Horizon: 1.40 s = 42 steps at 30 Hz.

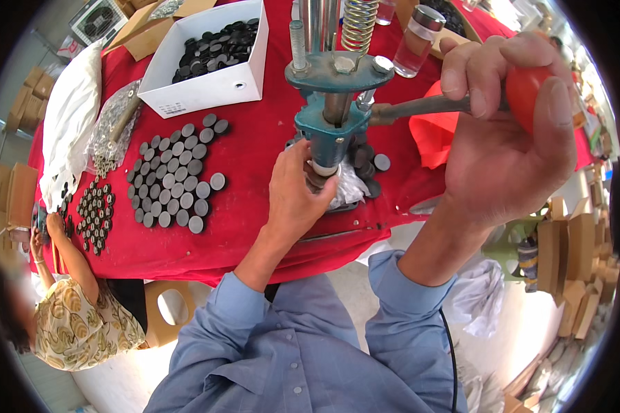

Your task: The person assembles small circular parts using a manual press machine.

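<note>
OK, L hand (291, 184) w/ fingers snug round lower end (323, 169) of teal lever press (333, 126), prob. for steadiness, R hand (506, 148) fingers curled on red ball knob (527, 93) for leverage, prob.

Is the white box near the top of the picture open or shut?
Open: no lid covers the white box, and the black discs inside are in plain view.

Upright teal press (330, 142), red-knobbed lever (427, 105) rightward
</note>
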Available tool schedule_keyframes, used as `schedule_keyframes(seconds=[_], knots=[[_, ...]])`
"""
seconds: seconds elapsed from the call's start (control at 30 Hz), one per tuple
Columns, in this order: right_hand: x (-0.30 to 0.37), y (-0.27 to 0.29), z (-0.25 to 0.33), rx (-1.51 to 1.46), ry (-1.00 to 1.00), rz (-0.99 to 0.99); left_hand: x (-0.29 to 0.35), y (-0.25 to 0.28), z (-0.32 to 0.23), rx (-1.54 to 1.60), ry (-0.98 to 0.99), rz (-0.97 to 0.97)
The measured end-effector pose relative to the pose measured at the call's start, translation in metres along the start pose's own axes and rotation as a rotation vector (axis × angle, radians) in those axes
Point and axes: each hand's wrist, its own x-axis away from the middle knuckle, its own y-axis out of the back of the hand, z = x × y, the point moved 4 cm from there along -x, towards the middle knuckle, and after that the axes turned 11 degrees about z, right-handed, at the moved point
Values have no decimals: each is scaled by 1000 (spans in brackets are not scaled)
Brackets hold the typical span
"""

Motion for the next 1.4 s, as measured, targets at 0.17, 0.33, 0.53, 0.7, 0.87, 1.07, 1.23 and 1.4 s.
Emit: schedule_keyframes(seconds=[0.17, 0.33, 0.53, 0.7, 0.87, 1.07, 1.23, 1.4], knots=[[0, -4, 18, 283, -157, 117, 2, 3, 2, 138, 74, 71], [38, -2, 10, -6, 15, 11, 5, 6, 2, 140, 85, 59], [100, -35, 27, 157, -36, -110, 18, 25, 14, 112, 118, 66], [125, -39, 26, 134, 41, -191, 25, 33, 16, 63, 138, 60], [129, -44, 23, 199, 51, -230, 17, 29, 3, 91, 111, 77], [131, -45, 26, 200, 47, -237, 3, 13, -7, 82, 108, 126], [123, -39, 28, 140, 71, -248, 2, 0, 1, 122, 135, 101], [54, -20, 27, 228, -85, -142, 2, 8, 2, 118, 142, 96]])
